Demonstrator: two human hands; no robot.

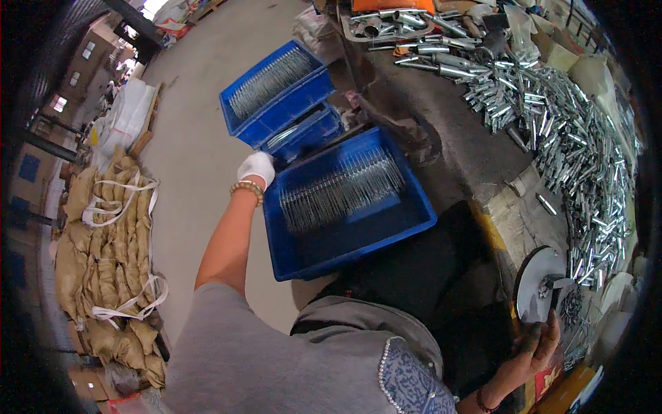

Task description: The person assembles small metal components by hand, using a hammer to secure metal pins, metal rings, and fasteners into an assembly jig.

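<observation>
My left hand (256,168), in a white glove with a bead bracelet at the wrist, grips the far left corner of a blue plastic crate (414,222) that holds a row of thin metal rods (341,188). My right hand (536,343), bare and dirty, rests open against the workbench edge just below a round white disc (534,283) of a machine. Two more blue crates (272,90) stand stacked behind the near one, the upper filled with the same rods.
A dark workbench (441,110) carries a large heap of short shiny metal tubes (579,138). Filled tan sacks (114,262) with white straps lie on the concrete floor (200,159) at the left. White bags (127,114) lean further back.
</observation>
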